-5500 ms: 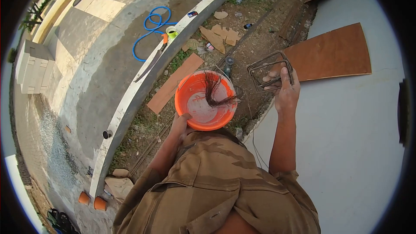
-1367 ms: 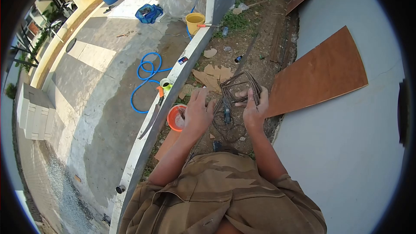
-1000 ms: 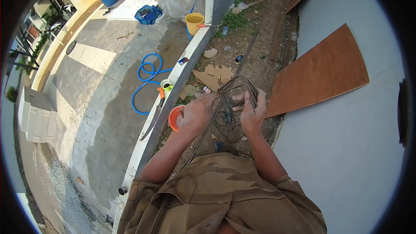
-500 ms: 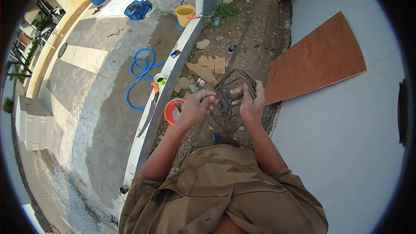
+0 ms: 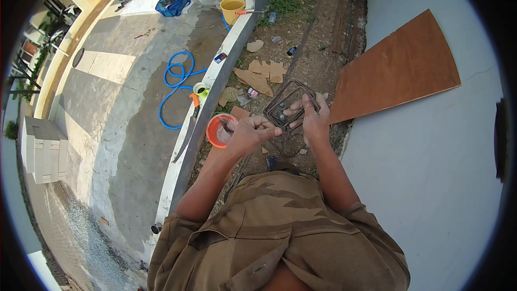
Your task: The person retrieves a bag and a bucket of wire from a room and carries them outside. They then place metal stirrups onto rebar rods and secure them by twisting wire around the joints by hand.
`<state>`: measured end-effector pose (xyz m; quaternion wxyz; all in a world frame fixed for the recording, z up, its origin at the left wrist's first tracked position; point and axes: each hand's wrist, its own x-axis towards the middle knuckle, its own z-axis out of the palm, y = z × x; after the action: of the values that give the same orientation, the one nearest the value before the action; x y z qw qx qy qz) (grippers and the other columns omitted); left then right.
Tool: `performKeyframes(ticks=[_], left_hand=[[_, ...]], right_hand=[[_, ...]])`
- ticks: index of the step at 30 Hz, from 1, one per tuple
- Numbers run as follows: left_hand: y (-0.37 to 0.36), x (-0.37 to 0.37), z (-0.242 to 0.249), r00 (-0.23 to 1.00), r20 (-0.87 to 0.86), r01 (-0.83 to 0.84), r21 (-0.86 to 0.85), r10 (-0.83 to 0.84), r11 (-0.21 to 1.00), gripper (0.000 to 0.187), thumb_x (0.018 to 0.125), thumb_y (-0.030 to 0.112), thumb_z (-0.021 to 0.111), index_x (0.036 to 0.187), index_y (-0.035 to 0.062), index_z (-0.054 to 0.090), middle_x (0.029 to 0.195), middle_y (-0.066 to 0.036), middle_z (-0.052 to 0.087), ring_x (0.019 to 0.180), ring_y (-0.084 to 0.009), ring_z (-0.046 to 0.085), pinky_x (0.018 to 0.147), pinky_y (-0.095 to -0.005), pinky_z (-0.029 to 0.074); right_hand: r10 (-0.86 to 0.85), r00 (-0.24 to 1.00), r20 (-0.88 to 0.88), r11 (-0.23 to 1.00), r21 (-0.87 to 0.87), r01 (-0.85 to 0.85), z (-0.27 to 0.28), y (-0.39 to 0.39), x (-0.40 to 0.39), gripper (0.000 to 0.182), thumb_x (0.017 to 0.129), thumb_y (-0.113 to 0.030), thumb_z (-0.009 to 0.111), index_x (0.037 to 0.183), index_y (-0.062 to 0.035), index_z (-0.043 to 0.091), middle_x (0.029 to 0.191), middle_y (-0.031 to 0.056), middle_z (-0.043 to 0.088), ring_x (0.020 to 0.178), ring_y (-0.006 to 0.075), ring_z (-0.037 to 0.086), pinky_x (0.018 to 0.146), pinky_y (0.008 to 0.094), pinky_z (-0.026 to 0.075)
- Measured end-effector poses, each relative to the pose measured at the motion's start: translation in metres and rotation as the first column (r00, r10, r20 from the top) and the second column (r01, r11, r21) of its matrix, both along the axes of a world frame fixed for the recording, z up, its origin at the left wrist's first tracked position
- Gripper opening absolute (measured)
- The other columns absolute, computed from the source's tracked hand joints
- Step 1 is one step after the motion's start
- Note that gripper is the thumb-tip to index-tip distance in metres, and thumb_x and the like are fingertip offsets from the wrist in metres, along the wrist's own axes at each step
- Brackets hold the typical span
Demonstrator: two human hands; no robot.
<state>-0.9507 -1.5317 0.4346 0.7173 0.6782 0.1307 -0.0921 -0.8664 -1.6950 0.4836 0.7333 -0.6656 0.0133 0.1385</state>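
Note:
Between my hands is a small bundle of rusty rectangular rebar stirrups [image 5: 292, 84], several bent steel loops lying nearly together. My right hand [image 5: 316, 121] is closed around the right side of the bundle, thumb on top and some fingers showing through the loops. At the near left corner, my left hand [image 5: 252, 137] pinches the steel between thumb and fingers. Just left of that hand, an orange bucket [image 5: 211, 131] on the ground holds greyish material and some dark thin pieces; the hand partly covers it.
A low wall [image 5: 186, 151] runs along the left, bearing a handsaw [image 5: 188, 136] with an orange handle and a green-white cup [image 5: 201, 89]. A brown plywood sheet [image 5: 398, 67] leans on the right-hand wall. Cardboard scraps [image 5: 258, 81] litter the dirt; a blue hose [image 5: 168, 97] lies beyond.
The stirrup bundle has turned so its rectangular opening faces me more. My left hand has shifted slightly right and down, its thumb now lying on the corner of the loops.

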Motion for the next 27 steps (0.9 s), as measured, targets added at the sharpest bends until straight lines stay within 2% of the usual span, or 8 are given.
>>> performKeyframes(ticks=[4,8,10,13,19,22,25,27], left_hand=[[-0.010,-0.004,0.005,0.994,0.038,-0.099,0.002,0.099,0.995,0.024,0.080,0.021,0.083,0.089,0.0032,0.069,0.068,0.007,0.054,0.063,-0.0023,0.045,0.056,-0.0227,0.036],[-0.016,-0.013,0.005,0.953,0.267,-0.223,0.286,0.146,0.932,0.025,0.080,0.015,0.080,0.098,0.0009,0.069,0.072,-0.001,0.058,0.065,-0.0104,0.053,0.059,-0.0276,0.042],[-0.017,-0.011,0.010,0.880,0.461,-0.311,0.375,0.115,0.873,0.026,0.080,0.010,0.077,0.103,0.0008,0.069,0.075,-0.007,0.060,0.067,-0.0169,0.058,0.062,-0.0310,0.047],[-0.007,-0.002,-0.011,0.769,0.632,-0.319,0.514,-0.100,0.796,0.023,0.084,0.004,0.069,0.107,0.0035,0.068,0.097,-0.016,0.068,0.085,-0.0301,0.066,0.074,-0.0355,0.052],[-0.001,0.002,-0.007,0.805,0.542,-0.183,0.614,-0.242,0.768,0.024,0.082,-0.005,0.063,0.103,0.0042,0.070,0.095,-0.014,0.067,0.085,-0.0295,0.065,0.076,-0.0351,0.052],[0.005,0.008,-0.014,0.682,0.684,-0.256,0.553,-0.257,0.793,0.025,0.082,-0.008,0.063,0.102,0.0037,0.070,0.089,-0.011,0.064,0.081,-0.0254,0.065,0.072,-0.0328,0.052],[0.005,0.005,-0.011,0.705,0.686,-0.227,0.458,-0.179,0.860,0.028,0.080,-0.010,0.062,0.102,0.0048,0.071,0.091,-0.010,0.063,0.082,-0.0239,0.064,0.072,-0.0318,0.051],[-0.002,0.005,-0.013,0.705,0.695,-0.261,0.437,-0.140,0.861,0.029,0.079,-0.010,0.063,0.102,0.0054,0.071,0.092,-0.010,0.063,0.084,-0.0232,0.064,0.072,-0.0315,0.051]], right_hand=[[-0.010,0.999,-0.050,0.999,0.033,0.012,-0.004,0.000,0.001,0.015,0.104,-0.016,0.045,0.109,-0.0022,0.050,0.081,0.0069,0.060,0.071,0.0184,0.069,0.045,0.0257,0.053],[-0.047,0.999,-0.001,0.999,-0.018,0.047,-0.004,-0.003,0.000,0.014,0.104,-0.015,0.045,0.107,-0.0026,0.050,0.080,0.0069,0.061,0.070,0.0178,0.068,0.044,0.0263,0.053],[-0.051,0.998,0.030,0.998,-0.023,0.052,-0.004,-0.006,0.002,0.014,0.103,-0.016,0.045,0.106,-0.0025,0.050,0.079,0.0068,0.061,0.070,0.0175,0.068,0.044,0.0267,0.052],[-0.019,1.000,-0.002,0.998,-0.056,0.018,-0.010,-0.008,0.002,0.016,0.104,-0.019,0.046,0.107,-0.0037,0.050,0.078,0.0071,0.062,0.066,0.0185,0.068,0.044,0.0270,0.053],[0.016,1.000,0.000,0.999,-0.049,-0.016,-0.012,-0.014,0.003,0.016,0.103,-0.019,0.047,0.106,-0.0034,0.049,0.075,0.0073,0.062,0.063,0.0181,0.067,0.043,0.0276,0.052],[0.007,0.994,-0.113,0.999,0.043,-0.002,-0.008,-0.018,0.003,0.016,0.103,-0.019,0.048,0.107,-0.0040,0.050,0.073,0.0076,0.061,0.060,0.0215,0.066,0.042,0.0307,0.049],[0.009,0.970,-0.245,0.984,0.177,0.035,-0.006,-0.022,0.003,0.017,0.103,-0.021,0.048,0.109,-0.0052,0.051,0.073,0.0076,0.061,0.059,0.0231,0.065,0.043,0.0330,0.048],[0.017,0.952,-0.305,0.969,0.240,0.060,-0.012,-0.026,0.004,0.018,0.102,-0.022,0.048,0.109,-0.0059,0.051,0.073,0.0075,0.060,0.059,0.0243,0.065,0.044,0.0346,0.048]])
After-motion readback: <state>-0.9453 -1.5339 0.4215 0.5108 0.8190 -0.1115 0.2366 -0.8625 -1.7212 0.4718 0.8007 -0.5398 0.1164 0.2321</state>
